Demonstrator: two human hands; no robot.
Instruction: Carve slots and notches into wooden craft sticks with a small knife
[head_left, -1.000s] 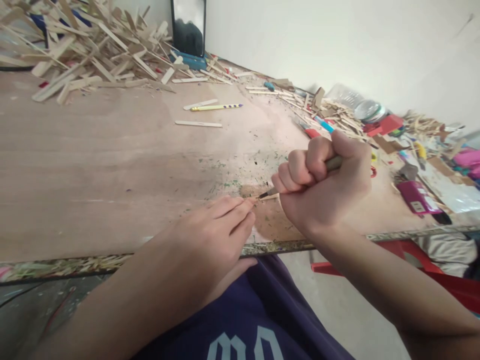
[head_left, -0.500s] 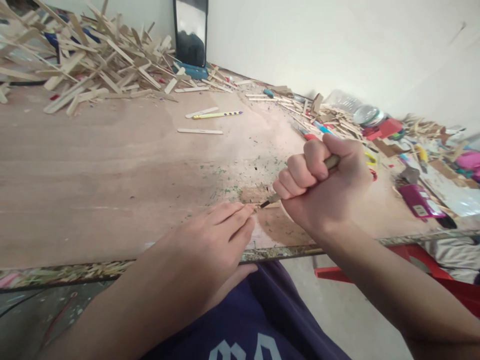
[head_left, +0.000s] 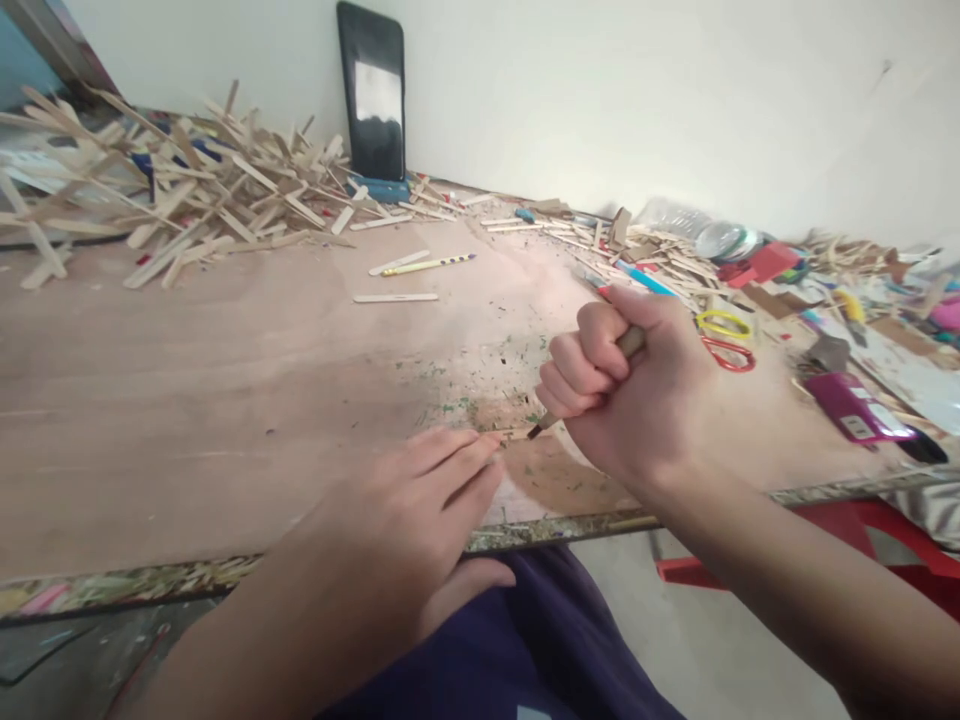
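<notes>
My right hand (head_left: 626, 385) is clenched in a fist around a thin craft knife (head_left: 628, 342), its blade tip pressed down on a small wooden stick piece (head_left: 517, 433) near the table's front edge. My left hand (head_left: 409, 505) lies flat on the plywood table (head_left: 187, 400), its fingers together and their tips pinning the near end of that stick piece. The thumb hangs over the table edge above my purple shirt.
A big heap of wooden sticks (head_left: 187, 190) fills the back left. A dark phone (head_left: 371, 95) leans on the wall. A striped pencil (head_left: 427, 264) and loose sticks lie mid-table. Scissors (head_left: 724, 338), a purple object (head_left: 855, 408) and craft clutter crowd the right side.
The view has tilted up, showing more wall and phone. Both hands stay on the stick piece; the right fist with the knife has shifted slightly left, toward the left fingertips.
</notes>
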